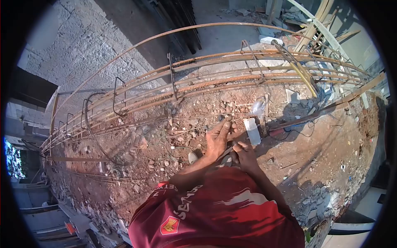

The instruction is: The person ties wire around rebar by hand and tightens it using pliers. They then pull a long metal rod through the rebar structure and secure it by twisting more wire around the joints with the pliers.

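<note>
While the left hand (218, 138) pinches thin grey tie wire (194, 124) taut over the red soil (322, 144), the right hand (244, 153) clamps a small dark tool (234, 145), below the rusty rebar cage (215, 78).

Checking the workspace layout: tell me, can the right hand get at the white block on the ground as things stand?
Probably yes. The right hand sits just below the white block, with only bare soil between them, though it seems to grip a thin tool together with the left hand.
</note>
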